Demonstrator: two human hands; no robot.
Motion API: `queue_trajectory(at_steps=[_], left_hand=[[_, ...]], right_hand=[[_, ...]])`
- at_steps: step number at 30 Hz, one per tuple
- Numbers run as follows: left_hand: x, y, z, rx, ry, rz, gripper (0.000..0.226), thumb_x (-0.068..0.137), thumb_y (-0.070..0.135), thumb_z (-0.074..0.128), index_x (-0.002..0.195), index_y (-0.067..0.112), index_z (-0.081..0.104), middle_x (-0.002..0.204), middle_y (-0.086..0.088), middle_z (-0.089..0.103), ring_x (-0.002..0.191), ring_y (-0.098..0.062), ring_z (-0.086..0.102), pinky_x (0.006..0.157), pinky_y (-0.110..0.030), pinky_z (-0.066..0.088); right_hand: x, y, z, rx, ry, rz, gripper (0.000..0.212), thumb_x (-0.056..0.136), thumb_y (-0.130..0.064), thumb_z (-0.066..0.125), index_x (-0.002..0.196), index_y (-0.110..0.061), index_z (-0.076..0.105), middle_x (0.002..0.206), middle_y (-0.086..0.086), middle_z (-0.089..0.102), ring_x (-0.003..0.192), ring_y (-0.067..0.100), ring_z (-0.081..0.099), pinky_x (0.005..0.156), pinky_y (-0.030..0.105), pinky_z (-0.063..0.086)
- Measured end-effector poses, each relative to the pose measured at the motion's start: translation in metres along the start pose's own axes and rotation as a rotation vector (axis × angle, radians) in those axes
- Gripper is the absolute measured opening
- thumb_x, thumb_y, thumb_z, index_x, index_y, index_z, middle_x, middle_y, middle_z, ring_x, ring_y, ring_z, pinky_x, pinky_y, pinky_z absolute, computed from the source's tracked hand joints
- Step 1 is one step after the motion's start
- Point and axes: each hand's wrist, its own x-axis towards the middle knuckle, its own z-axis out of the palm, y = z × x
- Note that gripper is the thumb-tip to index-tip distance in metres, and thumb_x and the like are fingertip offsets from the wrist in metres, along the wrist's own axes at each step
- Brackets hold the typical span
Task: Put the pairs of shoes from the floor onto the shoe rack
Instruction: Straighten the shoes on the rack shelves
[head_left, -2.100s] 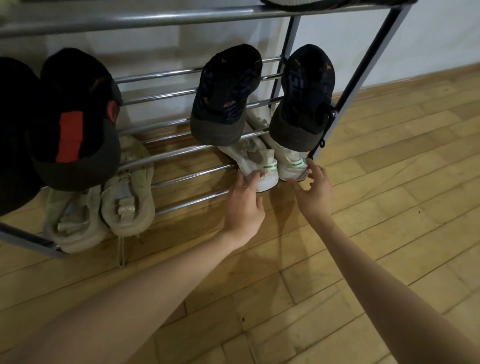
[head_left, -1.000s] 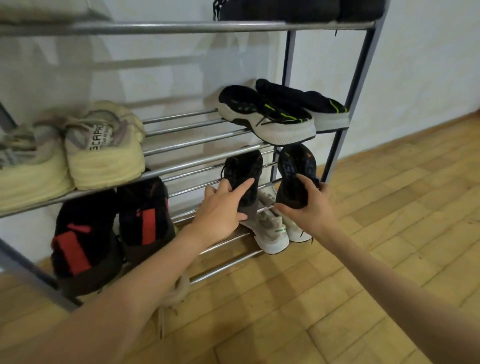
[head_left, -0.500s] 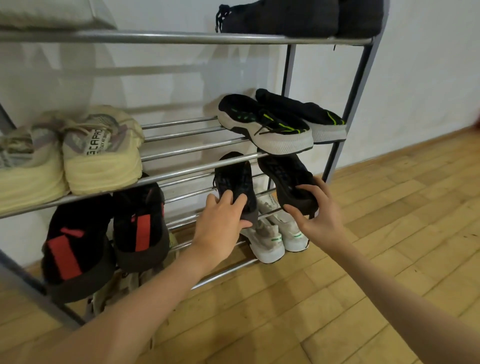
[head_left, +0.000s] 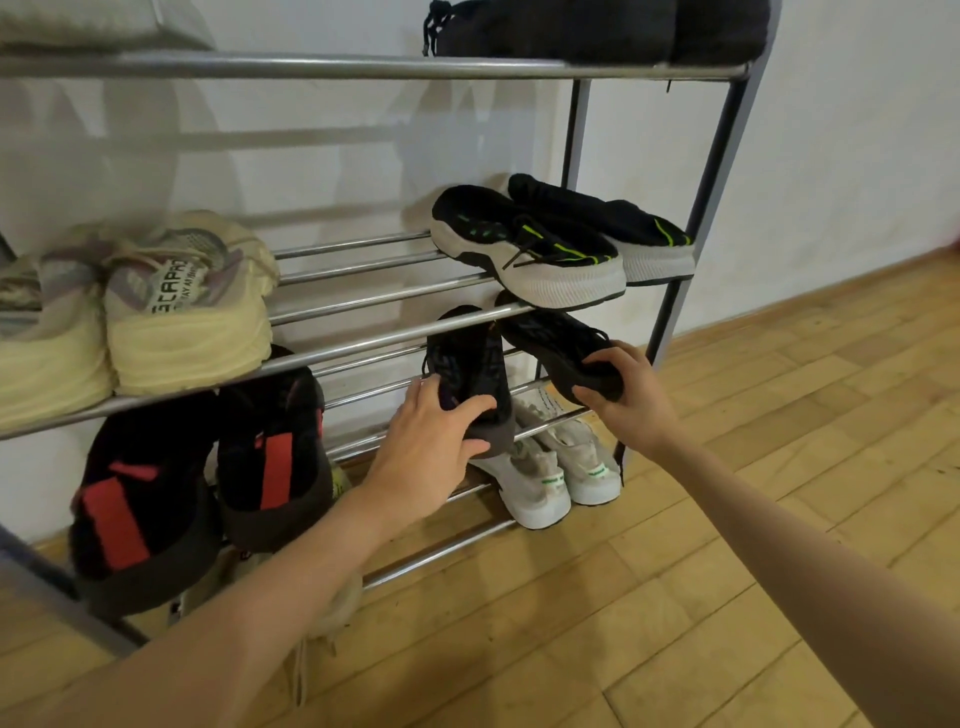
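your left hand is on the heel end of the left dark shoe, thumb and fingers curled round it, holding it against the bars of the shoe rack. your right hand grips the heel of the right dark shoe, fingers wrapped over the back edge. that shoe is tilted, toe pointing up and left under the shelf above. both dark shoes sit on the second shelf from the bottom, right-hand side, just beside each other. directly below them, the white shoes lie on the lowest bars, toes sticking out toward you. one shelf up, the black and white sneakers rest side by side. over to the left, pale yellow sneakers sit on the same shelf, and black shoes with red patches hang tilted beneath them. wooden floor under it all.
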Motion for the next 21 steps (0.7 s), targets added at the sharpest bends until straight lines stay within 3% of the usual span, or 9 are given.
queue_trajectory(at_steps=[2, 4, 9, 13, 15, 18, 21], left_hand=[[0.002, 0.004, 0.000, -0.063, -0.028, -0.001, 0.043, 0.094, 0.030, 0.053, 0.135, 0.032, 0.044, 0.134, -0.012, 0.041, 0.108, -0.028, 0.054, 0.079, -0.028, 0.044], [0.004, 0.007, 0.001, -0.081, -0.022, -0.005, 0.040, 0.094, 0.030, 0.053, 0.134, 0.030, 0.045, 0.131, -0.012, 0.044, 0.099, -0.028, 0.058, 0.072, -0.026, 0.041], [0.012, 0.025, 0.009, -0.125, 0.036, -0.019, 0.038, 0.094, 0.029, 0.053, 0.131, 0.024, 0.048, 0.127, -0.018, 0.048, 0.114, -0.037, 0.052, 0.088, -0.039, 0.048], [0.018, 0.038, 0.020, -0.151, 0.124, -0.036, 0.035, 0.094, 0.029, 0.053, 0.127, 0.020, 0.051, 0.124, -0.019, 0.052, 0.115, -0.038, 0.052, 0.089, -0.043, 0.050], [0.021, 0.042, 0.024, -0.149, 0.170, -0.042, 0.035, 0.094, 0.030, 0.053, 0.127, 0.019, 0.052, 0.123, -0.018, 0.054, 0.115, -0.038, 0.052, 0.087, -0.043, 0.050], [0.027, 0.047, 0.029, -0.113, 0.191, -0.051, 0.035, 0.094, 0.032, 0.052, 0.125, 0.018, 0.052, 0.120, -0.018, 0.055, 0.113, -0.039, 0.053, 0.084, -0.043, 0.050], [0.033, 0.056, 0.034, -0.064, 0.223, -0.012, 0.032, 0.094, 0.034, 0.051, 0.120, 0.016, 0.054, 0.113, -0.016, 0.059, 0.104, -0.037, 0.057, 0.077, -0.043, 0.053]], right_hand=[[-0.001, -0.002, -0.002, -0.026, 0.021, -0.014, 0.038, 0.087, -0.019, 0.069, 0.122, -0.014, 0.056, 0.135, 0.005, 0.044, 0.108, 0.009, 0.045, 0.091, 0.019, 0.038], [-0.002, -0.002, -0.007, -0.042, 0.037, -0.027, 0.037, 0.086, -0.016, 0.069, 0.121, -0.012, 0.057, 0.133, 0.005, 0.047, 0.111, 0.016, 0.050, 0.090, 0.021, 0.040], [-0.004, 0.005, -0.015, -0.120, 0.050, -0.031, 0.041, 0.088, -0.014, 0.067, 0.127, -0.013, 0.056, 0.138, 0.006, 0.045, 0.121, 0.025, 0.051, 0.096, 0.025, 0.042], [-0.013, 0.009, -0.007, -0.175, 0.069, -0.075, 0.054, 0.088, -0.013, 0.065, 0.139, -0.016, 0.046, 0.148, 0.006, 0.034, 0.130, 0.029, 0.044, 0.106, 0.038, 0.044], [-0.020, 0.010, -0.003, -0.179, 0.149, -0.097, 0.061, 0.086, -0.009, 0.065, 0.142, -0.013, 0.041, 0.147, 0.009, 0.035, 0.133, 0.028, 0.040, 0.108, 0.035, 0.038], [-0.029, 0.015, -0.002, -0.189, 0.250, -0.105, 0.050, 0.085, -0.005, 0.063, 0.133, -0.008, 0.048, 0.137, 0.010, 0.044, 0.124, 0.029, 0.046, 0.104, 0.044, 0.043], [-0.032, 0.018, -0.002, -0.229, 0.240, -0.118, 0.041, 0.088, -0.004, 0.061, 0.128, -0.007, 0.053, 0.133, 0.011, 0.048, 0.122, 0.031, 0.048, 0.100, 0.045, 0.044]])
